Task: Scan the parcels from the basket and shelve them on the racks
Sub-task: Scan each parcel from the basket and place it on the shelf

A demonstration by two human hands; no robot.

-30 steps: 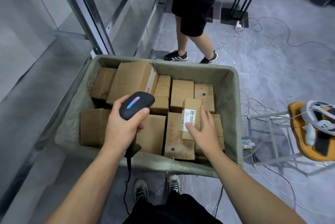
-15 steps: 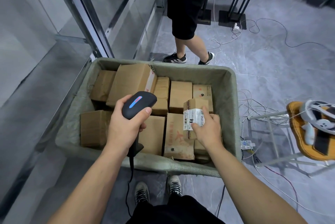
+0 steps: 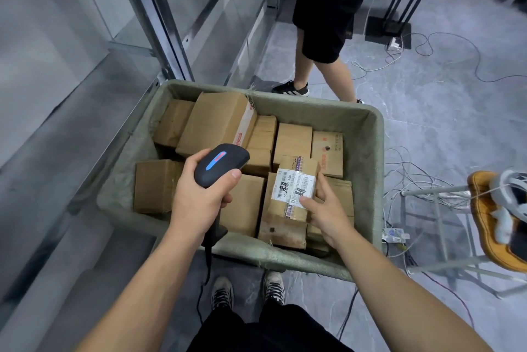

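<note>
- The left hand [image 3: 199, 197] is wrapped tightly round the grip of a black handheld barcode scanner [image 3: 221, 164] with a glowing blue and red strip on top; its head points toward the labelled box, and its black cord [image 3: 206, 274] hangs down over the near rim.
- The right hand [image 3: 328, 209] grips a small brown cardboard parcel [image 3: 296, 189] with a white printed label on top, thumb on the label's near edge and fingers curled round its right side.
- This parcel sits tilted, just above the other boxes, right of the scanner.
- The grey-green fabric-lined basket [image 3: 368, 157] holds many plain brown cardboard boxes [image 3: 216, 123] packed side by side.
- A grey metal rack [image 3: 159, 17] stands at the basket's far left.
- Another person's legs [image 3: 322, 66] stand beyond the basket.
</note>
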